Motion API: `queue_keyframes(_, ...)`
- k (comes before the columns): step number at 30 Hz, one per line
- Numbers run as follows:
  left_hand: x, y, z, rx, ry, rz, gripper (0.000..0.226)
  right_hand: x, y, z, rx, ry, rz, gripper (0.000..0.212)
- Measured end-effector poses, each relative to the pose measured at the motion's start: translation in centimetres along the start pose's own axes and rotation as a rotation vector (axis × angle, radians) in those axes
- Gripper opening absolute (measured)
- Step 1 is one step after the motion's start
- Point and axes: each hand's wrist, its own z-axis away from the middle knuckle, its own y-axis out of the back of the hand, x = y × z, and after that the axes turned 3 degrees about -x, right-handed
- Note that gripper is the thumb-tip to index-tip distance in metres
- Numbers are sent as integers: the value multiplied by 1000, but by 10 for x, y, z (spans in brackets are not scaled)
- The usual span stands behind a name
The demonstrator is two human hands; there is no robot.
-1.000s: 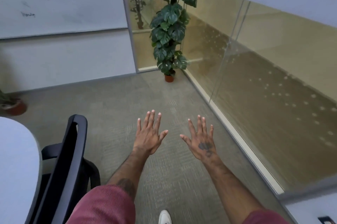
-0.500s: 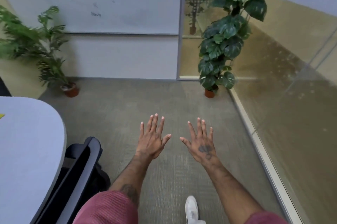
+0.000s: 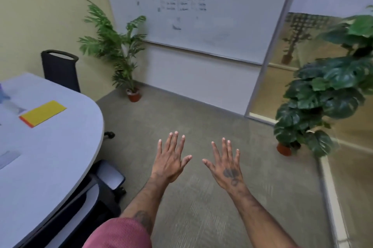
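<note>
Table (image 3: 60, 167) edge near left hand (image 3: 169, 162)

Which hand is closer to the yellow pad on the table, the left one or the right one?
Left. The left hand is held out to the right of the yellow pad, apart from it; the right hand is farther right, beyond the left hand.

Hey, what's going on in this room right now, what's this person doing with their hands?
A person holds both hands out in front, backs up, fingers straight and spread. The left hand and the right hand hang side by side above the carpet, apart from each other, holding and touching nothing. A rounded table with a yellow pad on it lies off to the left, and neither hand touches it.
</note>
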Motion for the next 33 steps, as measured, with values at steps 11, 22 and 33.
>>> queue_keyframes(11, -86, -4, -111, 1, 199, 5, 77, -44, 3, -171, -10, 183, -16, 81)
queue_keyframes(22, -208, 22, -232, 30, 318, -3, 76, -140, 15, -347, -9, 302, -25, 85)
queue_keyframes(33, -298, 13, -321, 23, 494, -5, 77, -214, 8, -501, -10, 501, -37, 89)
